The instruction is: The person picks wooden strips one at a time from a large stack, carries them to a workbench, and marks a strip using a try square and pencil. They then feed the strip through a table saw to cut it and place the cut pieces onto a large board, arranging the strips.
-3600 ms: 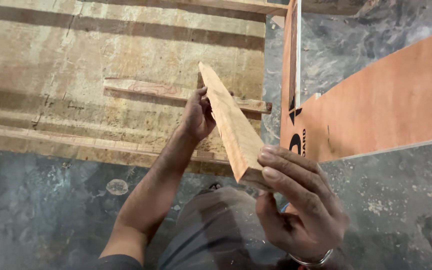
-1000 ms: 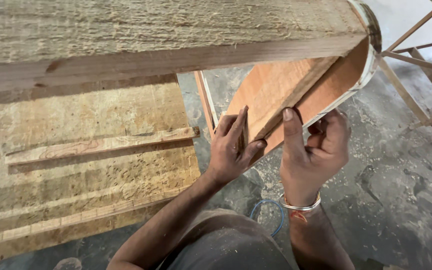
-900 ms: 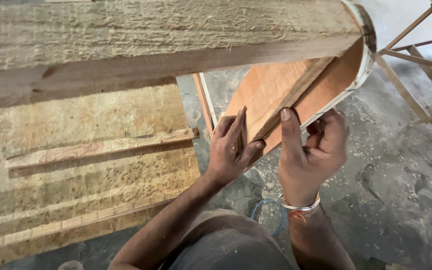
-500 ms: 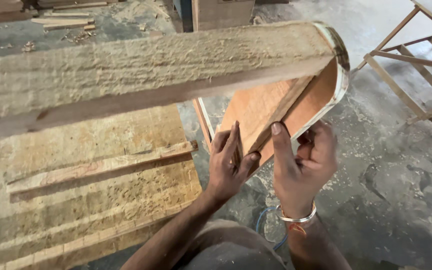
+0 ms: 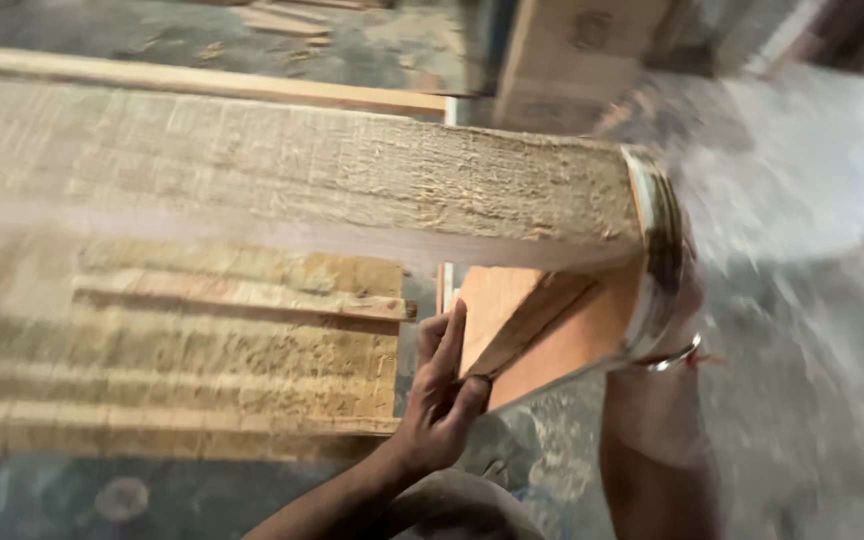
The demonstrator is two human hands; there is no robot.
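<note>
Two hands are up at a big rough beam. Nearest is the left hand point(image 5: 440, 400), with its fingers flat and together, pressed on the edge of a smooth orange board point(image 5: 522, 320) that sits under the beam. The right arm goes up beside it, with a metal bangle point(image 5: 674, 358) on the wrist. The right hand is hidden behind the beam's end, so I cannot tell how it grips. The beam point(image 5: 312, 185) lies across the middle, pale and scratchy. Below and behind it are flat planks point(image 5: 202, 340) on the grey floor point(image 5: 802, 300). Everything looks blurry.
</note>
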